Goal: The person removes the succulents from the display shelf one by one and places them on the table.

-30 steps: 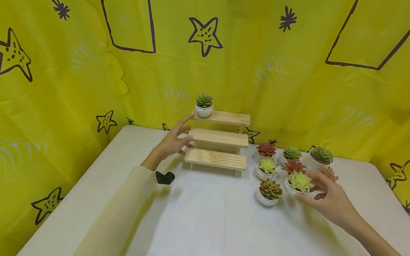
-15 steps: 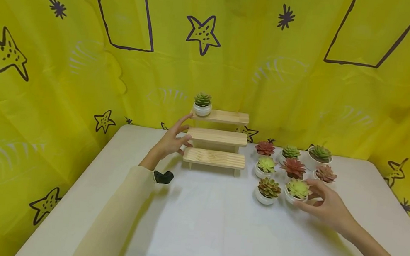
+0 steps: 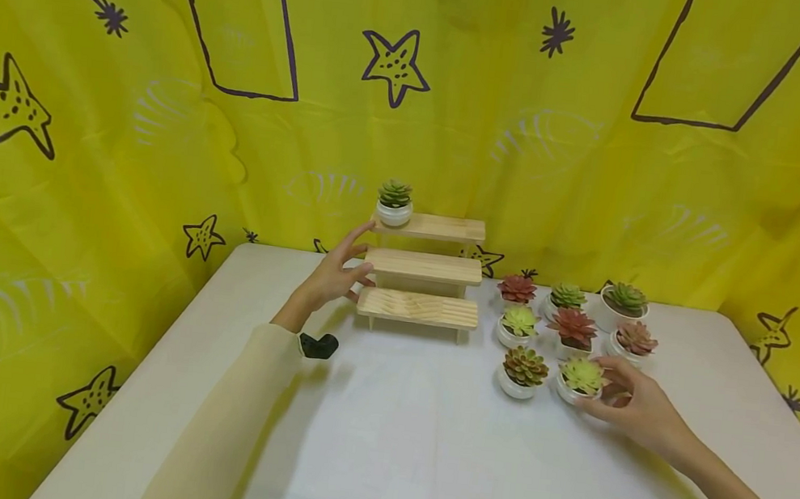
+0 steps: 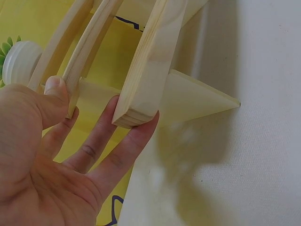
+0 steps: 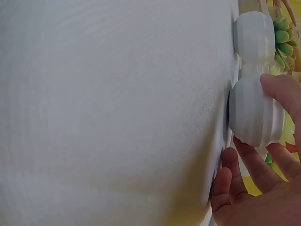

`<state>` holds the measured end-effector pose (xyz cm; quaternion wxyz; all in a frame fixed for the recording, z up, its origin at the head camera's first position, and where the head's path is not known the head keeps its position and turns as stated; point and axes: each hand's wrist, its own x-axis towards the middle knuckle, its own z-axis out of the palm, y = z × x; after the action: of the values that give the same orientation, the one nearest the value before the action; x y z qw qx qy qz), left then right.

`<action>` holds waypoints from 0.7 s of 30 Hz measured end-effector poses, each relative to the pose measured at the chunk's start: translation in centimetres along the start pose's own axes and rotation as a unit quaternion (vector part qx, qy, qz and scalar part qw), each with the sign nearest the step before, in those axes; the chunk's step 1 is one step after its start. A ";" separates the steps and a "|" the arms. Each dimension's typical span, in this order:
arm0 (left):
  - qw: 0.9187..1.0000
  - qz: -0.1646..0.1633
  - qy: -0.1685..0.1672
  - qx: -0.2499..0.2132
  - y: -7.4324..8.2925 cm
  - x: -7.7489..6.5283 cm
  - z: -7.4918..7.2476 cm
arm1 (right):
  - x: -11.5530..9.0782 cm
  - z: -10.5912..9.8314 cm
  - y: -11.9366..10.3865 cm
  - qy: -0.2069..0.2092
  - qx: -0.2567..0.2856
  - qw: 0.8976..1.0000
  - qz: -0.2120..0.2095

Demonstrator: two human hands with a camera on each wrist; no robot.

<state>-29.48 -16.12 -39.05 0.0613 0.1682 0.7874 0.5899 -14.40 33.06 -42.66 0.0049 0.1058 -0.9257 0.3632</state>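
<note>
A three-step wooden display stand [image 3: 419,307] is at the middle back of the table. My left hand [image 3: 333,275] touches its left side; in the left wrist view the thumb meets the middle shelf [image 4: 91,40] and spread fingers touch shelf ends. My right hand [image 3: 643,405] pinches a round white pot [image 5: 254,113] holding a light green succulent [image 3: 583,374], thumb on one side and fingers on the other. That pot stands at or just above the tabletop, beside a pot with a green-and-red succulent [image 3: 525,367]. A green potted succulent [image 3: 394,204] sits at the top shelf's left end.
Behind the held pot stand several more potted succulents: red [image 3: 572,329], pink [image 3: 635,339], yellow-green [image 3: 520,322], darker red [image 3: 516,289] and green [image 3: 626,299]. A yellow patterned curtain [image 3: 455,141] hangs behind the white table [image 3: 379,451].
My right hand has brought the light green succulent slightly toward me and down, away from the red one behind it. My left hand has stayed at the stand.
</note>
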 end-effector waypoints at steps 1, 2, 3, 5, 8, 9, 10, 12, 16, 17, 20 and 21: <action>1.000 -0.001 0.000 -0.001 0.0 0.0 0.0 | 0.0 0.0 0.1 -0.002 -0.001 1.000 0.000; 1.000 -0.002 0.000 0.000 0.0 0.0 0.0 | 0.0 0.0 0.1 -0.004 -0.001 1.000 0.000; 1.000 -0.004 0.001 -0.001 0.0 0.0 0.0 | 0.0 -0.1 0.2 -0.007 -0.001 1.000 0.000; 1.000 -0.005 0.001 0.000 0.1 0.0 0.0 | 0.0 -0.1 0.3 -0.012 -0.001 1.000 0.001; 1.000 -0.002 -0.002 -0.002 0.0 0.0 -0.1 | 0.0 -0.2 0.5 -0.020 0.001 1.000 0.003; 1.000 0.000 -0.003 -0.004 0.0 0.0 -0.1 | 0.0 -0.2 0.5 -0.022 0.002 1.000 0.004; 1.000 0.002 -0.004 -0.005 -0.1 0.0 -0.1 | 0.0 -0.2 0.6 -0.024 0.003 1.000 0.005; 1.000 0.006 -0.007 -0.009 -0.1 0.0 -0.1 | 0.1 -0.2 0.6 -0.026 0.007 1.000 0.007; 1.000 0.005 -0.007 -0.012 0.0 -0.1 0.0 | 0.0 -0.1 0.6 -0.027 0.013 1.000 0.008; 1.000 0.004 -0.007 -0.012 0.0 -0.2 0.0 | 0.0 -0.1 0.6 -0.027 0.014 1.000 0.009; 1.000 0.001 -0.005 -0.012 0.1 -0.2 0.0 | -0.1 -0.1 0.6 -0.029 0.012 0.999 0.013; 1.000 0.000 -0.004 -0.011 0.1 -0.2 0.0 | 0.0 -0.1 0.6 -0.029 0.011 0.999 0.014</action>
<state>-29.24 -16.13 -38.96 0.0664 0.1693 0.7806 0.5980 -14.48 33.58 -43.03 -0.0285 0.1037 -0.9226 0.3704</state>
